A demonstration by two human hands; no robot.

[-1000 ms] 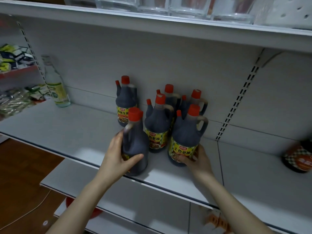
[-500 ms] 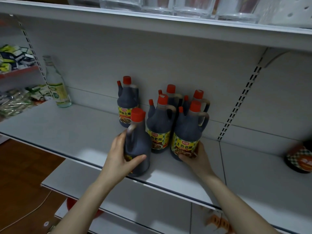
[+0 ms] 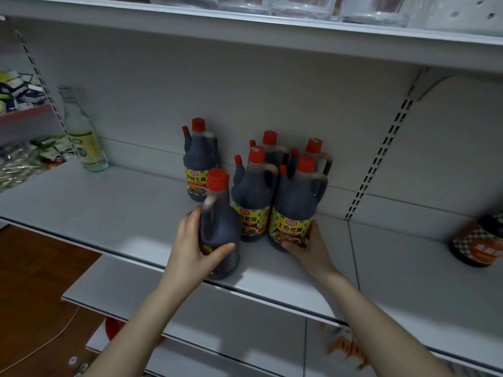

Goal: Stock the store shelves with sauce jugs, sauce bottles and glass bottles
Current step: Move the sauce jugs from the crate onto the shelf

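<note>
White store shelf (image 3: 114, 213), half stocked: my left hand (image 3: 190, 248) grips a sauce jug (image 3: 221, 235) at the front edge, my right hand (image 3: 309, 247) holds the labelled jug (image 3: 295, 210) beside it. A careless shove could topple the cluster (image 3: 253, 191) behind, or tip mine off the edge.

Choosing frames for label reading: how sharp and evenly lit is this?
Head view: the label on the right jug is readable, that on the near jug mostly hidden behind the left hand; the jar at right and packets far left are smeared; a bright patch lights the shelf front, the back is dimmer; uprights splay from the wide lens.
</note>
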